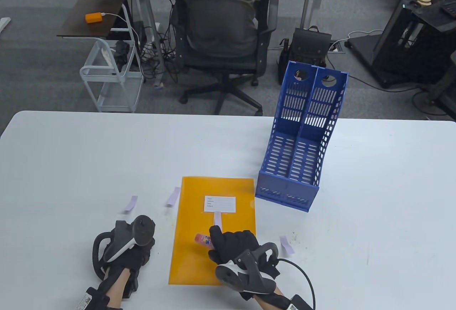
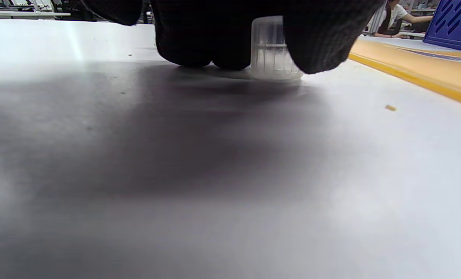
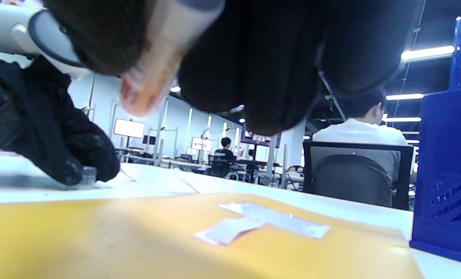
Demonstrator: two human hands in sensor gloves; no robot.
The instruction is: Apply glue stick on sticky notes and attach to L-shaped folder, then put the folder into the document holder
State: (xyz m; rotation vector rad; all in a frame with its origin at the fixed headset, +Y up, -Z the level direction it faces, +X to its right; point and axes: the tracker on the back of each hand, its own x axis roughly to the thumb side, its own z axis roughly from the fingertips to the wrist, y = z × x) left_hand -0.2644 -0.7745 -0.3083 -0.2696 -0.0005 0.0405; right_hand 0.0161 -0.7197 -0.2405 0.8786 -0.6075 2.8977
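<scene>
Folder (image 1: 199,249) under right hand (image 1: 237,246), apparently with glue stick (image 1: 203,239).

Right hand (image 1: 235,244) holds glue stick (image 1: 203,240) over orange folder (image 1: 213,231) — forefinger on sticky note (image 1: 218,220).

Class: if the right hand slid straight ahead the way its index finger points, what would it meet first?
Probably the sticky note on the orange folder, just beyond the right hand; then the white label. Height is unclear.
</scene>
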